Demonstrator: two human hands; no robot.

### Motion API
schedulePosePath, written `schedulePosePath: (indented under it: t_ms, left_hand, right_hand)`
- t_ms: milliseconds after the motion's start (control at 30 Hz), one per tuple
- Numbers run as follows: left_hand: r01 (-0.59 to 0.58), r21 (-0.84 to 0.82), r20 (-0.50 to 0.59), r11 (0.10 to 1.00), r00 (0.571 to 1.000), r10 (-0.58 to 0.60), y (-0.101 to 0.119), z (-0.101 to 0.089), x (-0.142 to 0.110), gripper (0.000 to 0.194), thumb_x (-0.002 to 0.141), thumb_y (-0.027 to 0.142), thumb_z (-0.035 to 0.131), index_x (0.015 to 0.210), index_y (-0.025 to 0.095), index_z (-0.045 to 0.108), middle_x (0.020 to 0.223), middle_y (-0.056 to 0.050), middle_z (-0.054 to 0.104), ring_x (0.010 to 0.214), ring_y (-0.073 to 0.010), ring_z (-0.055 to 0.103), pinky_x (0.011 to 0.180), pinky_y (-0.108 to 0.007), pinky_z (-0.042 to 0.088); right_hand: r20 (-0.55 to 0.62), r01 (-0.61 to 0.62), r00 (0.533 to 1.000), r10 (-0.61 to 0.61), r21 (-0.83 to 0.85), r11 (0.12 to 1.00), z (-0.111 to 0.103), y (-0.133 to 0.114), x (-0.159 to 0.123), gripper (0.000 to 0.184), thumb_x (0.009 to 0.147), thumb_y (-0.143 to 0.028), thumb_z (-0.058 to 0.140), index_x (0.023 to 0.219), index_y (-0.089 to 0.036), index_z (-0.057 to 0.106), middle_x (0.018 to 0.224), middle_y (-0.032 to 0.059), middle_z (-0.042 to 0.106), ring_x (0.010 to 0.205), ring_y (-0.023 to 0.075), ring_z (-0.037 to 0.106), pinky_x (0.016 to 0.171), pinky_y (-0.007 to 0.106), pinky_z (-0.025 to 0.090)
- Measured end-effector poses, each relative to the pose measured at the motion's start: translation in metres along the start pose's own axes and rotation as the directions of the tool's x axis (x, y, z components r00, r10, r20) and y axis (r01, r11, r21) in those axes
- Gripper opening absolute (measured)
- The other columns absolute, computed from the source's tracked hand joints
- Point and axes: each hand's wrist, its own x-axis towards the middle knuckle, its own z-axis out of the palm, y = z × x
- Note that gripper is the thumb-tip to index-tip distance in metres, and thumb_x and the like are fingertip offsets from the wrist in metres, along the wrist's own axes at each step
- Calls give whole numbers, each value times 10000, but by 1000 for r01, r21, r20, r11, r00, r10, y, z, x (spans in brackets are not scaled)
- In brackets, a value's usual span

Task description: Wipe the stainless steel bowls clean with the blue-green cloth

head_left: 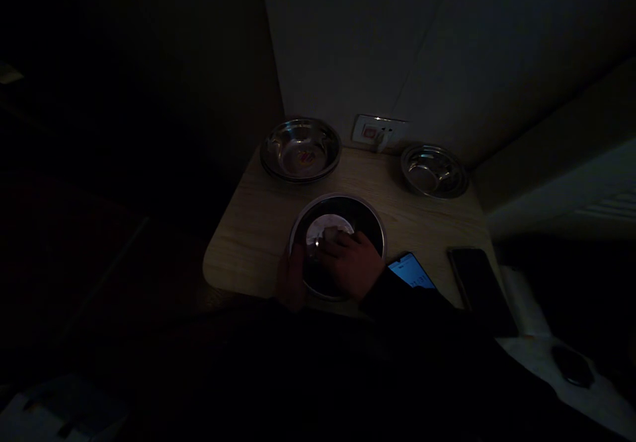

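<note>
Where woodgrain surface (248, 243) meets front edge, round metal bowl (368, 222), left hand (291, 279) clasping rim, right hand (354, 264) curled inside, hold unclear

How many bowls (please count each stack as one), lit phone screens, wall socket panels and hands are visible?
Bowls: 3 (left stack, middle bowl, right bowl, perhaps nested)
Lit phone screen: 1
Wall socket panel: 1
Hands: 2 (left hand, right hand)
Total: 7
</note>
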Motion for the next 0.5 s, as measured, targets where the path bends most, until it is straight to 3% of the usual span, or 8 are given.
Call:
schedulePosePath:
  t_ms: [200, 367, 500]
  left_hand:
    - [40, 36, -58, 999, 998, -38, -11, 2, 0, 361, 853, 435, 449, 986, 174, 659, 943, -101, 697, 971, -265, 619, 815, -367, 501]
    - [65, 80, -81, 995, 995, -59, -18, -3, 5, 368, 841, 463, 470, 993, 186, 658, 974, -97, 695, 1004, -267, 602, 830, -367, 496]
    - [87, 116, -57, 989, 995, -81, -17, -9, 9, 424, 809, 535, 479, 870, 165, 677, 855, -116, 700, 909, -281, 628, 762, -380, 514]
  right_hand:
    - [26, 0, 1000, 0, 8, 1000, 1, 2, -3, 204, 916, -183, 464, 1005, -210, 646, 993, 55, 684, 969, 227, 537, 776, 388, 335]
    - [-52, 7, 999, -7, 16, 1000, 3, 0, 3, 237, 933, -207, 432, 1081, -221, 617, 1096, 62, 656, 1042, 234, 510, 795, 390, 331]
    - [70, 3, 998, -4, 23, 1000, -6, 6, -6, 200, 888, -181, 474, 957, -204, 660, 951, 76, 684, 941, 226, 549, 773, 379, 342]
